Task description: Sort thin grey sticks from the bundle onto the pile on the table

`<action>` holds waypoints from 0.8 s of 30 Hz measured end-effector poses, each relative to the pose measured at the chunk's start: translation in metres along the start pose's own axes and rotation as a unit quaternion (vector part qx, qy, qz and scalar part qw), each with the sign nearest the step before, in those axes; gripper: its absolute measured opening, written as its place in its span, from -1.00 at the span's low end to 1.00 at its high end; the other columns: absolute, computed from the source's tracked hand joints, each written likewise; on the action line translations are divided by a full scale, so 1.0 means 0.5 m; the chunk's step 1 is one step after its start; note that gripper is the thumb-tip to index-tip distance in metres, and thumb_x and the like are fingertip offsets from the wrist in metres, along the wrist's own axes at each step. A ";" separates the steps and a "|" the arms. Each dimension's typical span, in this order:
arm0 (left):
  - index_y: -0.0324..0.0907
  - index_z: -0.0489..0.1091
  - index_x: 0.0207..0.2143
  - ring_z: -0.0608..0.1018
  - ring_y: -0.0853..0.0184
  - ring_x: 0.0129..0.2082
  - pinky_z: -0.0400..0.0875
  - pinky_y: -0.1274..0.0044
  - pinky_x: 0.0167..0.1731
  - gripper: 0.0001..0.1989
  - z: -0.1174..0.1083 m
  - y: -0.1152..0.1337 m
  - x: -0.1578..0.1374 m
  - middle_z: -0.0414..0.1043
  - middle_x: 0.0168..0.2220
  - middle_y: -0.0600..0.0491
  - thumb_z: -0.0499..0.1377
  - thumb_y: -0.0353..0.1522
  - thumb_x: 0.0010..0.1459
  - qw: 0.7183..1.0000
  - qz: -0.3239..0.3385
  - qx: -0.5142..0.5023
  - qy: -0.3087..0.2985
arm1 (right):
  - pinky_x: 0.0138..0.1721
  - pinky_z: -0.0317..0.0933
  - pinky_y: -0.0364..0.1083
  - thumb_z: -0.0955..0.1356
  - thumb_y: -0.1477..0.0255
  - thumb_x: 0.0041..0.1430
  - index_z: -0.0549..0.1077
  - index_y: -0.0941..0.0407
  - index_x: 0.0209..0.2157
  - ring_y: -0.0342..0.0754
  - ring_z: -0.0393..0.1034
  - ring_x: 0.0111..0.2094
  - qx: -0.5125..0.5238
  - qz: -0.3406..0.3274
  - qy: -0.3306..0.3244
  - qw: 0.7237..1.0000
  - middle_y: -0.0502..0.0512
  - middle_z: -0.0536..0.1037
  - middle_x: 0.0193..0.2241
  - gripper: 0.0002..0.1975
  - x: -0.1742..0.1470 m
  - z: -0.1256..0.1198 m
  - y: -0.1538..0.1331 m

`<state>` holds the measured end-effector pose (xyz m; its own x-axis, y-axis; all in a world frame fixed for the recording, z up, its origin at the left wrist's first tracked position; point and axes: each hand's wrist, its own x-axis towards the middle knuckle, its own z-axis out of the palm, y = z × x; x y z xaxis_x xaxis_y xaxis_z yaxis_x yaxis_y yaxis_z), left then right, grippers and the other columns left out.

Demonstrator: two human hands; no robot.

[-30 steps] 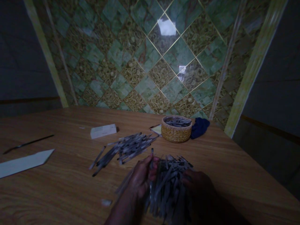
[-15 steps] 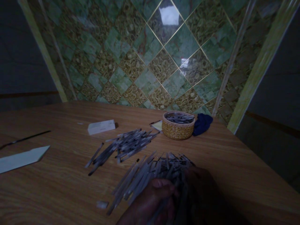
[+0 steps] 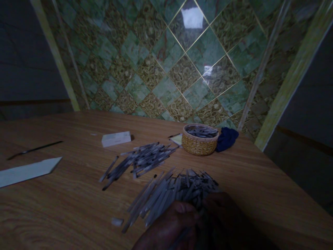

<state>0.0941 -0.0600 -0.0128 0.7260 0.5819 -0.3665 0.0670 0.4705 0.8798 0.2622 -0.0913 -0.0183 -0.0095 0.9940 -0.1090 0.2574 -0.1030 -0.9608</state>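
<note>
My left hand [image 3: 173, 222] is closed at the bottom middle, its thumb and fingers around a slim grey pen-like stick [image 3: 179, 239]. Close beside it on the right, my right hand [image 3: 225, 211] lies in deep shadow. Its fingers are curled in, and what they pinch is hidden. Just beyond both hands spreads a pile of slim grey, dark-tipped pen-like sticks [image 3: 166, 192]. A second heap of similar sticks [image 3: 145, 158] lies farther back on the wooden table [image 3: 78, 208].
A woven basket [image 3: 199, 147] holding more sticks stands at the back right, beside a dark blue cloth [image 3: 227, 139]. A white box [image 3: 116, 139] sits at the back. On the left lie a thin dark rod [image 3: 36, 149] and a pale flat strip [image 3: 31, 170]. The tiled wall [image 3: 156, 69] rises behind.
The view has shifted slightly, so the things on the table appear a little farther right. My hands have come closer together at the near pile; both stay closed.
</note>
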 end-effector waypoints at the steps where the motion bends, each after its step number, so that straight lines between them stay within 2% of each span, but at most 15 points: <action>1: -0.30 0.39 -0.54 0.13 0.54 -0.93 -0.11 0.69 -0.90 -0.68 0.000 0.000 0.000 0.27 -0.84 0.11 0.18 -0.17 -0.09 1.000 0.000 0.003 0.003 | -0.61 0.01 -0.20 0.25 0.24 -0.02 0.28 0.13 -0.66 -0.20 0.11 -0.64 0.012 -0.003 -0.007 1.000 -0.09 0.23 -0.71 -0.71 -0.001 0.000 0.001; 7: -0.29 0.40 -0.55 0.19 0.47 -0.93 -0.07 0.66 -0.92 -0.65 -0.007 -0.006 0.005 0.27 -0.84 0.10 0.19 -0.12 -0.13 1.000 0.017 0.002 -0.016 | -0.61 0.02 -0.22 0.29 0.30 -0.03 0.31 0.13 -0.60 -0.21 0.13 -0.64 0.095 0.000 -0.060 0.994 -0.10 0.28 -0.70 -0.79 -0.007 -0.007 0.003; 12: -0.30 0.41 -0.53 0.18 0.49 -0.92 -0.05 0.65 -0.92 -0.60 -0.013 -0.008 0.006 0.30 -0.82 0.09 0.21 -0.09 -0.15 1.000 0.011 0.003 -0.015 | -0.54 0.12 -0.18 0.32 0.30 -0.08 0.34 0.14 -0.50 -0.17 0.27 -0.60 0.152 0.001 -0.107 0.983 -0.04 0.42 -0.63 -0.82 -0.006 -0.013 0.006; 15: -0.29 0.41 -0.55 0.18 0.49 -0.93 -0.06 0.66 -0.93 -0.63 -0.009 -0.006 0.004 0.28 -0.84 0.10 0.20 -0.10 -0.14 1.000 0.013 0.008 -0.002 | -0.53 0.15 -0.16 0.32 0.22 -0.07 0.37 0.12 -0.45 -0.13 0.29 -0.58 0.124 -0.003 -0.080 0.989 -0.02 0.43 -0.62 -0.76 -0.005 -0.007 0.014; 18: -0.28 0.41 -0.56 0.18 0.48 -0.94 -0.05 0.66 -0.94 -0.65 -0.007 -0.004 0.003 0.26 -0.85 0.12 0.20 -0.13 -0.13 1.000 0.015 0.006 -0.007 | -0.48 0.18 -0.13 0.26 0.12 -0.01 0.38 0.10 -0.51 -0.08 0.30 -0.51 0.081 -0.005 -0.033 0.996 0.01 0.41 -0.60 -0.68 -0.005 -0.005 0.022; 21: -0.30 0.41 -0.53 0.19 0.48 -0.94 -0.06 0.65 -0.95 -0.64 -0.010 -0.006 0.003 0.28 -0.83 0.11 0.19 -0.12 -0.10 1.000 0.010 0.005 -0.019 | -0.46 0.17 -0.13 0.31 0.14 -0.05 0.37 0.10 -0.59 -0.06 0.29 -0.49 0.066 -0.006 -0.033 0.997 0.00 0.39 -0.61 -0.69 -0.003 -0.012 0.026; 24: -0.31 0.41 -0.51 0.19 0.48 -0.93 -0.05 0.65 -0.94 -0.63 -0.013 -0.009 0.003 0.29 -0.82 0.10 0.19 -0.12 -0.10 1.000 0.014 0.003 -0.019 | -0.51 0.14 -0.16 0.33 0.19 -0.07 0.35 0.11 -0.61 -0.12 0.26 -0.55 0.068 -0.001 -0.048 0.997 -0.03 0.37 -0.64 -0.72 -0.001 -0.019 0.026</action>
<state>0.0906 -0.0568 -0.0191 0.7524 0.5695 -0.3310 0.0514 0.4502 0.8914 0.2745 -0.0925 -0.0285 -0.1039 0.9867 -0.1247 0.1242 -0.1115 -0.9860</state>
